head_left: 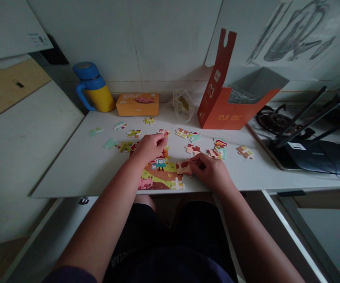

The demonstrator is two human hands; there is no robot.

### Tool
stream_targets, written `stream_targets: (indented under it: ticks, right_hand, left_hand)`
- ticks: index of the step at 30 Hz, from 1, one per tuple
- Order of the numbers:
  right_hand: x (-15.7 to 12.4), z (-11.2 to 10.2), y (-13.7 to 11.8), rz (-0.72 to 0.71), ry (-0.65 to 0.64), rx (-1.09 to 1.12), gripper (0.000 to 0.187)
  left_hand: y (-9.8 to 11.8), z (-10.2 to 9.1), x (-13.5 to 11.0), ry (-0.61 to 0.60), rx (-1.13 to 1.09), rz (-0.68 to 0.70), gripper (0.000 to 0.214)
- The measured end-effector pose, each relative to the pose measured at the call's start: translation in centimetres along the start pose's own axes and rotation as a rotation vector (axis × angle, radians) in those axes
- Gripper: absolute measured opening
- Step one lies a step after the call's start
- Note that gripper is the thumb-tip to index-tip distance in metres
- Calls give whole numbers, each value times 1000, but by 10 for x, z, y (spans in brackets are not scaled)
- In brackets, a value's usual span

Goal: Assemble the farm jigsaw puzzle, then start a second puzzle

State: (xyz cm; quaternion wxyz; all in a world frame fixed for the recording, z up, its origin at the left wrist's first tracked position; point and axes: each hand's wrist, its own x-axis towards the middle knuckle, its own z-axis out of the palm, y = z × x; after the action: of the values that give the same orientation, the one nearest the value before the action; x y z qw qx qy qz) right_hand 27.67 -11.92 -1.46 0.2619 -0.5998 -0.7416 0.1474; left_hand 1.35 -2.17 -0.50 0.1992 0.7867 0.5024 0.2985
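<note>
Several joined pieces form a partly built jigsaw puzzle (161, 179) at the table's front edge, showing a pink pig, a figure in a blue skirt and a fence. My right hand (209, 169) pinches a brown-and-cream puzzle piece (184, 168) at the joined section's right side. Over the upper part of the puzzle, my left hand (152, 147) has its fingers closed at a red-and-pink puzzle piece (164, 133). That hand and wrist hide some of the pieces below. Loose brown-patched puzzle pieces (193, 149) lie just beyond my right hand.
More loose puzzle pieces (110, 143) are scattered left and right on the white table (69, 169). Along the wall stand a blue-and-yellow flask (100, 98), an orange puzzle box (137, 105), a clear plastic bag (183, 105) and an open red box (229, 114). A black router (320, 155) sits at right.
</note>
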Motion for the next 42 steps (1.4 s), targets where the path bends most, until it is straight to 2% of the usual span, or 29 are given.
stream_targets:
  ticks: [14, 20, 23, 27, 31, 36, 39, 42]
  right_hand:
    - [2, 2, -10, 82, -53, -372, 27]
    - [1, 3, -11, 73, -76, -413, 28]
    - [1, 5, -9, 77, -79, -422, 29]
    - [1, 5, -9, 74, -84, -425, 30]
    - [2, 5, -10, 53, -70, -426, 32]
    - [4, 4, -10, 51, -82, -425, 32]
    - [4, 3, -11, 52, -85, -431, 34]
    - [4, 2, -11, 46, -77, -444, 35]
  left_hand:
    - [2, 2, -1, -37, 56, 31, 40]
    - [4, 1, -2, -47, 56, 30, 41]
    - [3, 1, -1, 21, 106, -13, 40]
    - [-4, 2, 4, 201, 240, -109, 32]
    - [-12, 5, 8, 245, 300, -106, 18]
    - [-5, 7, 9, 150, 395, -140, 19]
    - [11, 3, 18, 70, 509, -196, 34]
    - [26, -1, 36, -63, 576, -249, 47]
